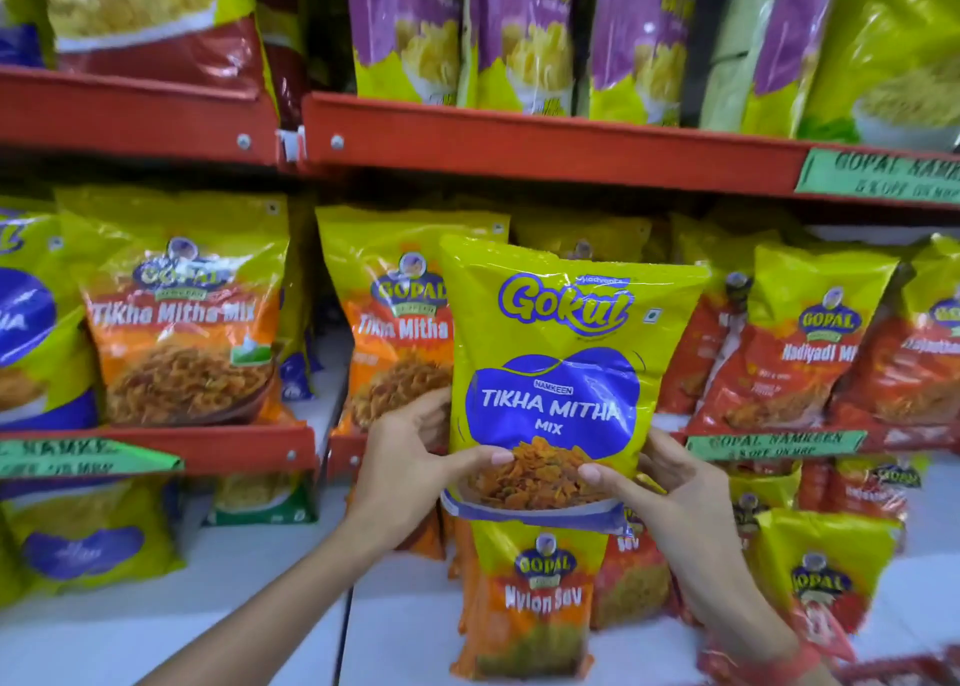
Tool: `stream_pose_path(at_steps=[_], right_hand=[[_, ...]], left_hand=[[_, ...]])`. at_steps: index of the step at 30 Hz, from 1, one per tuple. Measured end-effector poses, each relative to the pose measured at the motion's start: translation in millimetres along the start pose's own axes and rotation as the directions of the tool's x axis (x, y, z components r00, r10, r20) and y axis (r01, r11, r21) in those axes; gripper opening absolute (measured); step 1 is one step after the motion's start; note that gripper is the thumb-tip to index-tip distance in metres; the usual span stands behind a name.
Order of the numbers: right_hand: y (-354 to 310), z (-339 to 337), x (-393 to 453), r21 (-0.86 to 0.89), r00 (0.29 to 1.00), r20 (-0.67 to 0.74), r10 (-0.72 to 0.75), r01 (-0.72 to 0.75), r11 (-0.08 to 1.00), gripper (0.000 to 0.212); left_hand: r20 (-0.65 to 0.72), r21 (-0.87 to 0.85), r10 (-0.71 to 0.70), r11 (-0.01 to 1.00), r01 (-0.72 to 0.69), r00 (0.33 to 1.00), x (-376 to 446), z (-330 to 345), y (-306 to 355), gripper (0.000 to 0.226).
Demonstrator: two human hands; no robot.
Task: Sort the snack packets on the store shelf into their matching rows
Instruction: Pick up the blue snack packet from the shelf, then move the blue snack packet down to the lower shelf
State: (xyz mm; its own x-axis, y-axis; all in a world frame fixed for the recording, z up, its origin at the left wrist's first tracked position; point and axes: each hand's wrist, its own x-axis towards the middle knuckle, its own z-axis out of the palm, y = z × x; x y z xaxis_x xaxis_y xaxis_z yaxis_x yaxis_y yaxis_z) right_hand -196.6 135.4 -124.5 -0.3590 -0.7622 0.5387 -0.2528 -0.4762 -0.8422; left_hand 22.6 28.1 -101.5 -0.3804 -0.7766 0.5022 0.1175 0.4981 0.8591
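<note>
head view: both hands clasp one gokul tikha mitha mix packet (558,373) upright in front of the middle shelf, the left hand (410,457) and right hand (670,483) pinching its lower corners. the risk i judge is a mismatch: the gopal tikha mitha packets (182,322) behind share the flavour name but not the brand. the slick film could also slide from a thumb-only pinch. a nylon sev packet (535,597) below crowds the way down, and the red shelf lip (545,145) limits lifting.
</note>
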Motion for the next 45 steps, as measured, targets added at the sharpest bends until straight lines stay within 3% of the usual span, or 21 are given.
stream_pose_path(at_steps=[7, 12, 15, 21, 24, 27, 29, 33, 36, 39, 42, 45], right_hand=[[45.4, 51.8, -50.8, 0.014, 0.965, 0.171, 0.201, -0.206, 0.978, 0.045], [88.0, 98.7, -92.1, -0.051, 0.887, 0.277, 0.369, -0.37, 0.928, 0.037], [111.0, 123.7, -114.8, -0.118, 0.815, 0.346, 0.465, -0.454, 0.883, 0.038], [151.5, 178.6, -118.1, -0.304, 0.704, 0.364, 0.61, -0.529, 0.792, 0.024], [167.0, 209.1, -100.9, -0.298, 0.54, 0.332, 0.773, -0.718, 0.63, 0.031], [177.0, 232.4, -87.5, -0.35, 0.353, 0.311, 0.882, -0.821, 0.452, 0.03], [183.1, 244.7, -81.9, -0.419, 0.294, 0.298, 0.908, -0.814, 0.402, 0.025], [189.7, 259.8, -71.5, -0.411, 0.225, 0.254, 0.941, -0.855, 0.315, 0.053], [187.8, 262.9, -66.4, -0.386, 0.196, 0.271, 0.942, -0.874, 0.293, 0.064], [160.6, 265.7, -56.3, -0.432, 0.215, 0.325, 0.921, -0.833, 0.347, 0.062], [112.2, 267.1, -34.8, -0.399, 0.279, 0.442, 0.852, -0.79, 0.465, 0.049], [50.3, 270.8, -6.6, -0.291, 0.396, 0.555, 0.732, -0.731, 0.617, 0.036]], left_hand=[[-0.131, -0.035, -0.267, 0.964, 0.265, 0.955, -85.5, -45.8, -35.9, 0.057], [-0.245, -0.022, -0.444, 0.891, 0.453, 0.862, -144.0, -81.4, -66.8, 0.053], [-0.296, -0.046, -0.561, 0.817, 0.575, 0.773, -174.3, -103.0, -94.3, 0.049], [-0.299, 0.003, -0.683, 0.698, 0.716, 0.667, -181.8, -145.5, -152.4, 0.024], [-0.327, -0.1, -0.795, 0.567, 0.817, 0.511, -158.7, -165.3, -182.9, 0.012], [-0.258, -0.243, -0.902, 0.407, 0.881, 0.345, -135.5, -178.3, -197.5, 0.02], [-0.242, -0.279, -0.937, 0.317, 0.906, 0.253, -127.5, -185.1, -199.4, 0.029], [-0.075, -0.331, -0.986, 0.165, 0.929, 0.148, -124.5, -201.6, -200.6, 0.07], [0.018, -0.362, -0.99, 0.125, 0.924, 0.141, -127.1, -215.3, -200.7, 0.078], [0.054, -0.283, -0.983, 0.152, 0.947, 0.174, -124.6, -230.8, -187.5, 0.063], [0.091, -0.201, -0.951, 0.274, 0.941, 0.296, -113.2, -245.9, -156.7, 0.051], [0.132, -0.169, -0.878, 0.437, 0.883, 0.46, -93.5, -265.1, -104.6, 0.039]])
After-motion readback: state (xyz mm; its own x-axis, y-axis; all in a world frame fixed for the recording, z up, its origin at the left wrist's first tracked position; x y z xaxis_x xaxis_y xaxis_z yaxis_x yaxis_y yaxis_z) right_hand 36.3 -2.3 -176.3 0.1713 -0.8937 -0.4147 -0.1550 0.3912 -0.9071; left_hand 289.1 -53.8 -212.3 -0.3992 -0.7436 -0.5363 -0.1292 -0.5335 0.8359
